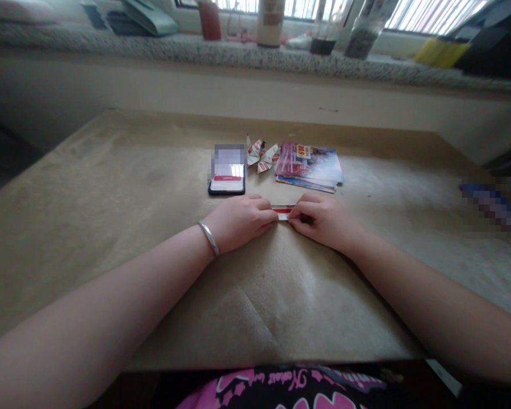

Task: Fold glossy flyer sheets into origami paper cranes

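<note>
A small folded piece of white and red paper (283, 211) lies on the brown paper-covered table (111, 187), pinched between both hands. My left hand (241, 221), with a silver bangle on its wrist, has its fingers curled onto the paper's left end. My right hand (321, 218) is closed on the paper's right end. Most of the paper is hidden under the fingers.
Beyond the hands lie a black phone (227, 177), two folded paper figures (262, 154) and a stack of colourful leaflets (309, 166). A granite ledge (238, 54) at the back carries jars and bottles. A blurred blue thing (494, 207) lies at the right.
</note>
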